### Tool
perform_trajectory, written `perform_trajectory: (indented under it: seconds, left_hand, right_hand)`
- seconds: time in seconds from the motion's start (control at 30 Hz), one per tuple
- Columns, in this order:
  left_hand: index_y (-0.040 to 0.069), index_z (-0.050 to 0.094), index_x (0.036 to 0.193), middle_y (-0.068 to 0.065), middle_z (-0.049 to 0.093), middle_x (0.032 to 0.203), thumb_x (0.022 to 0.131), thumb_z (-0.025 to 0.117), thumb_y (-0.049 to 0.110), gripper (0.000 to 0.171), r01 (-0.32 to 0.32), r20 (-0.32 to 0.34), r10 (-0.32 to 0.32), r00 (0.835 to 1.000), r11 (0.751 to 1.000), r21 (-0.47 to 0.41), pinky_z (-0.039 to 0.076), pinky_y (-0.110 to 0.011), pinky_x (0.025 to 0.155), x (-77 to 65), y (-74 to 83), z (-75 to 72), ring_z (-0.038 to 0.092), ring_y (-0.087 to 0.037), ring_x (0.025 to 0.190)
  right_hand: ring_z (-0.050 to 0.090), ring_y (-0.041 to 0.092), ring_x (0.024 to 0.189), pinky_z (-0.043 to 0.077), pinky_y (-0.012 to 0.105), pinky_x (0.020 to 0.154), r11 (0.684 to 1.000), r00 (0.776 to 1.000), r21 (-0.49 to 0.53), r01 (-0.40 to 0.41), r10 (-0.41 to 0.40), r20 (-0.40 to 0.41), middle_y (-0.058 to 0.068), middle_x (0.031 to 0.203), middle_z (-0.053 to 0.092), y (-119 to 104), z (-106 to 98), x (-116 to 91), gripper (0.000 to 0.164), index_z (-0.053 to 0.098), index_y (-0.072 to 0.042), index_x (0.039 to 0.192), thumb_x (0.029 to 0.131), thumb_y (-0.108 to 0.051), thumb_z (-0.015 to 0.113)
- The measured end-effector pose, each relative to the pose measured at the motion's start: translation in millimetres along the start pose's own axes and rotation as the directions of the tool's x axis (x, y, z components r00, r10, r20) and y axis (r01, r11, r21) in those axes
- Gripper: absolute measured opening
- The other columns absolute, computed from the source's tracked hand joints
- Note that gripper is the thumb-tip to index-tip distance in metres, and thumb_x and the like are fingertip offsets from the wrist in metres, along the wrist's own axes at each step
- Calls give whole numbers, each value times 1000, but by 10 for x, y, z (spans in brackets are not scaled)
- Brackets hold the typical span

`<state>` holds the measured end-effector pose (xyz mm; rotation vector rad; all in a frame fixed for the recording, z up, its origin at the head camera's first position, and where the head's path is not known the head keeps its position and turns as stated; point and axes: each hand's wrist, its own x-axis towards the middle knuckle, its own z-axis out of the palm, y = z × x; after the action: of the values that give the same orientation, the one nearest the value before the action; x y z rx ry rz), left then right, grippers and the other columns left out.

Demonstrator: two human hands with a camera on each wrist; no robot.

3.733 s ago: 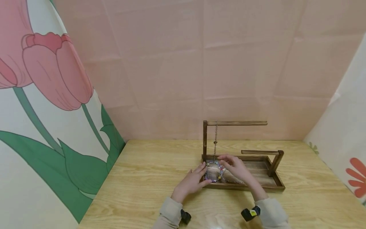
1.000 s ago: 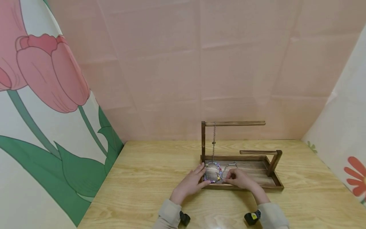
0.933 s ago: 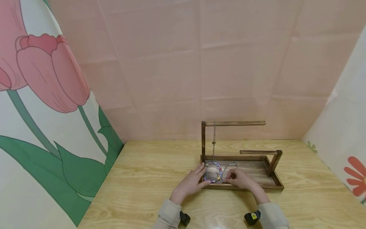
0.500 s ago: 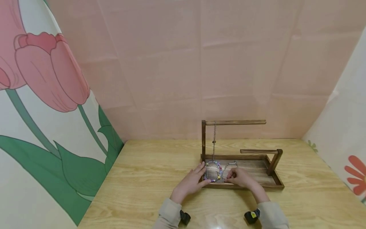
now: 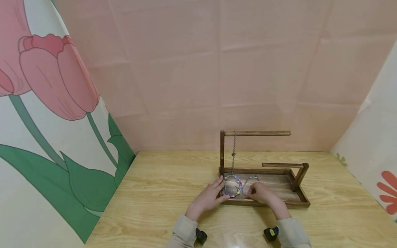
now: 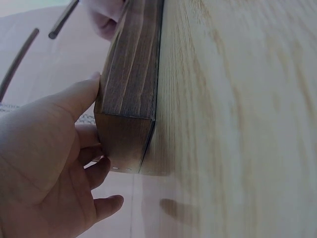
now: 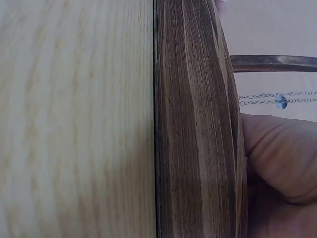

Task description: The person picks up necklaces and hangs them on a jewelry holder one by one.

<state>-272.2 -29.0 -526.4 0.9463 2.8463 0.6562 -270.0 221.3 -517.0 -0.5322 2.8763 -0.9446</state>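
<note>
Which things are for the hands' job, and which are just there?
Part of the job, probably:
wooden tray
left hand, resting on it
silver chain, in the tray
right hand, at the chain
beaded loop, in the tray
hanging chain, untouched

Just there:
table
pink backdrop
tulip picture

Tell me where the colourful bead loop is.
In the head view, the colourful bead loop lies in the left end of the wooden tray, between the left hand and the right hand.

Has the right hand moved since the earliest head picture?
Yes: judged against the wooden tray's front rim, the right hand has moved closer to it and slightly right.
</note>
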Motion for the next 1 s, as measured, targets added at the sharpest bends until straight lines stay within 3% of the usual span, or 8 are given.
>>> perform_trajectory:
  seconds: [0.33, 0.63, 1.0]
  left_hand:
    - [10, 23, 148, -3, 8, 156, 95, 37, 53, 70, 4, 11, -4, 1000, 1000, 13, 19, -47, 114, -14, 12, -7, 13, -22, 142]
    - [9, 22, 148, -3, 7, 156, 95, 37, 52, 69, -1, 13, 0, 1000, 1000, 8, 19, -47, 114, -9, 17, -23, 12, -22, 143]
    - [9, 22, 148, -3, 7, 156, 95, 36, 54, 71, -8, 14, 8, 1000, 1000, 5, 19, -47, 114, -8, 5, -7, 12, -23, 143]
  right_hand:
    - [42, 7, 54, 36, 21, 49, 1000, 998, -13, -4, 5, 66, -7, 58, 51, 7, -20, -8, 16, 62, -9, 65, 81, -10, 64]
    - [36, 9, 50, 31, 22, 47, 995, 997, -76, -69, 71, 25, -8, 52, 39, -51, -13, -3, 29, 52, -12, 54, 80, -12, 65]
    - [35, 9, 49, 29, 21, 46, 993, 994, -45, -108, 109, 27, -7, 52, 39, 33, -6, -9, 28, 50, -12, 57, 79, -17, 66]
